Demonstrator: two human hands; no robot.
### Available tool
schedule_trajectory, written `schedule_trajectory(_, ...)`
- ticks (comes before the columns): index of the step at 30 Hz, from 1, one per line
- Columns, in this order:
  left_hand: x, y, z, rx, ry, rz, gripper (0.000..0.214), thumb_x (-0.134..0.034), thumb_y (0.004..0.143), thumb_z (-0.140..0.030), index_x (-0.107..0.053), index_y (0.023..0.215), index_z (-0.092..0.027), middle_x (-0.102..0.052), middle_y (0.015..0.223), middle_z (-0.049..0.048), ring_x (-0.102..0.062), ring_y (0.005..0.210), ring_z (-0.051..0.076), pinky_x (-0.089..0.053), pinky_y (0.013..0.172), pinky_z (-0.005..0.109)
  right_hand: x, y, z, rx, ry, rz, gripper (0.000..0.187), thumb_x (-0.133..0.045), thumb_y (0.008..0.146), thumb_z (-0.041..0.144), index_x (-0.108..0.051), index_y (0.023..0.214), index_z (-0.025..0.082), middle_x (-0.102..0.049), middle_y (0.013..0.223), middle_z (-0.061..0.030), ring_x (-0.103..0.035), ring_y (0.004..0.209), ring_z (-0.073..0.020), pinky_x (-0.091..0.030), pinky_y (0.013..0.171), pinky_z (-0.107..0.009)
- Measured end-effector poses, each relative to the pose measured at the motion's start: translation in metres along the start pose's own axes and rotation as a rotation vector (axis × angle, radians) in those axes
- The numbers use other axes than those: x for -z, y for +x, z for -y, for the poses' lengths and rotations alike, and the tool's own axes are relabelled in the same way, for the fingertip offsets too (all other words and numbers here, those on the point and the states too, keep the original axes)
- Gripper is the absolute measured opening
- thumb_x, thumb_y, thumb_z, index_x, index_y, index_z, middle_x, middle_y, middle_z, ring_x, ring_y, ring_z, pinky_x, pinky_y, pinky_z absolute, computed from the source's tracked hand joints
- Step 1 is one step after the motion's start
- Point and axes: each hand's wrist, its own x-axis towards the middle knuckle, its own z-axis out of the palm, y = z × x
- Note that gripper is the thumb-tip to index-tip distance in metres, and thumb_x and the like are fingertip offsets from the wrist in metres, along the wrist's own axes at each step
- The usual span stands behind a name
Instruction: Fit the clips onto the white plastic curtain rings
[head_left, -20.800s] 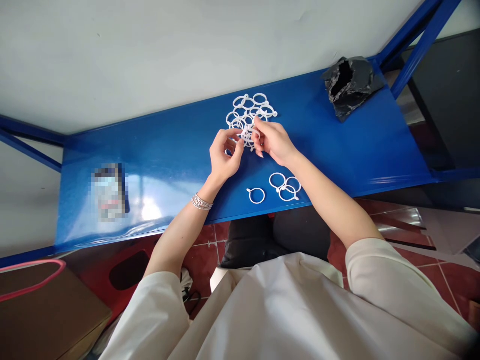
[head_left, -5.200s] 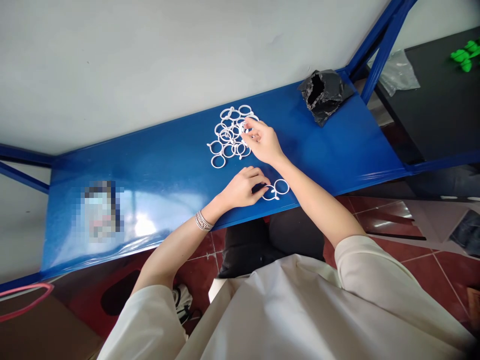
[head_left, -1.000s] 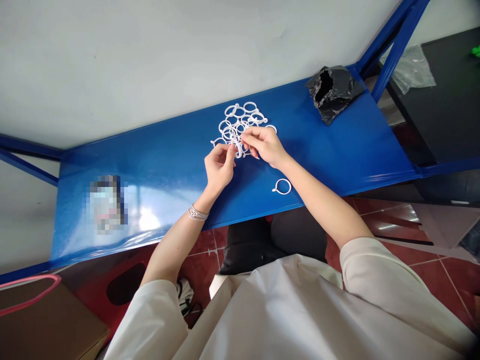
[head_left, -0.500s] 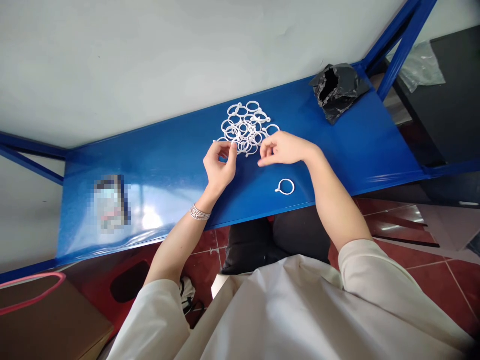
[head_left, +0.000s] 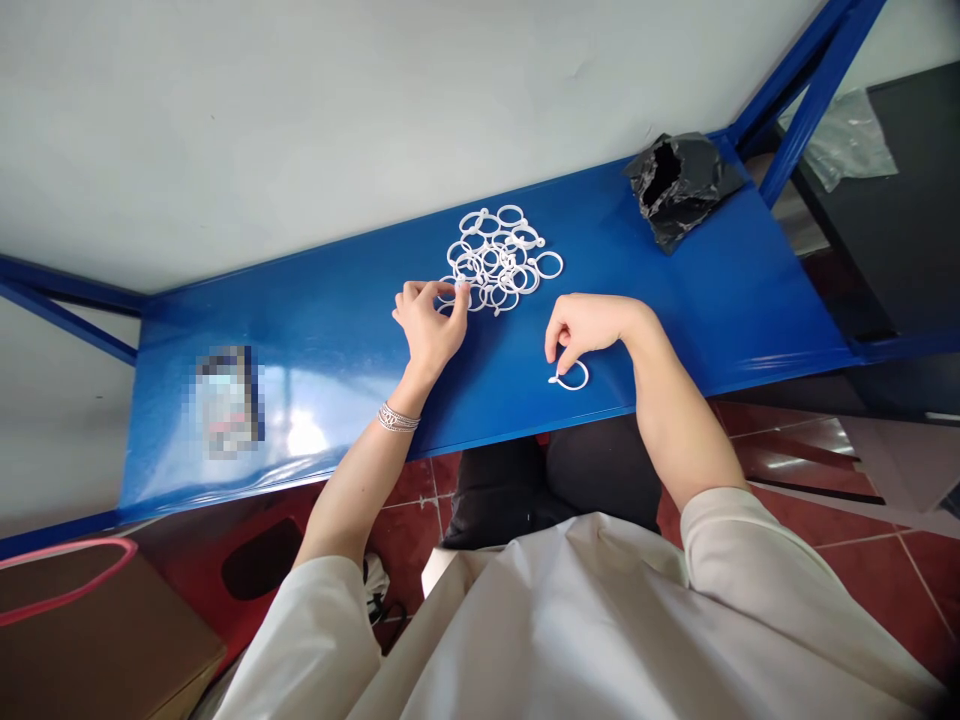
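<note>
White curtain rings [head_left: 517, 262], each with a small eyelet, lie in a loose heap on the blue table [head_left: 360, 290]. At the heap's lower left edge is my left hand [head_left: 429, 325], its thumb and forefinger closed on a ring there, partly hidden by the fingers. A single curtain ring [head_left: 583, 384] lies apart, close to the table's front edge. My right hand [head_left: 592, 322] is bent down over it from behind, thumb and fingers pinched at its upper left rim beside the eyelet.
A crumpled black plastic bag [head_left: 679, 190] sits at the back right, its mouth gaping. A blurred-out rectangular object [head_left: 229, 403] lies on the left of the table. Blue frame bars [head_left: 817, 110] rise at the right end. A pale wall [head_left: 375, 110] stands behind.
My right hand has moved from beside the heap down toward me, onto the single ring. My left hand has shifted slightly left and stays at the heap's edge.
</note>
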Motion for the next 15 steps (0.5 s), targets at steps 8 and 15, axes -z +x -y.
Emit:
schedule_trajectory(8,0.007,-0.001,-0.01,0.018,0.044,0.029,0.031,-0.088,0.092,-0.049,-0.076,0.107,-0.025,-0.065,0.12,0.0139,-0.059,0.121,0.037,-0.04,0.12,0.065,-0.007,0.003,0.005,0.07,0.06,-0.193,0.009,-0.089,0.081,0.027,-0.089,0.077,0.019,-0.06,0.056,0.0034,-0.046,0.053,-0.0107,-0.034,0.061,-0.033)
schedule_trajectory(15,0.014,-0.008,-0.031,-0.155,-0.097,0.11,0.024,-0.081,0.099,-0.048,-0.077,0.093,-0.025,-0.071,0.101,0.0071,-0.064,0.101,0.026,-0.048,0.106,0.049,-0.023,0.019,0.009,0.243,0.185,-0.75,0.014,-0.084,0.087,0.03,-0.081,0.083,0.017,-0.076,0.09,-0.0069,-0.062,0.073,-0.016,-0.046,0.071,-0.033)
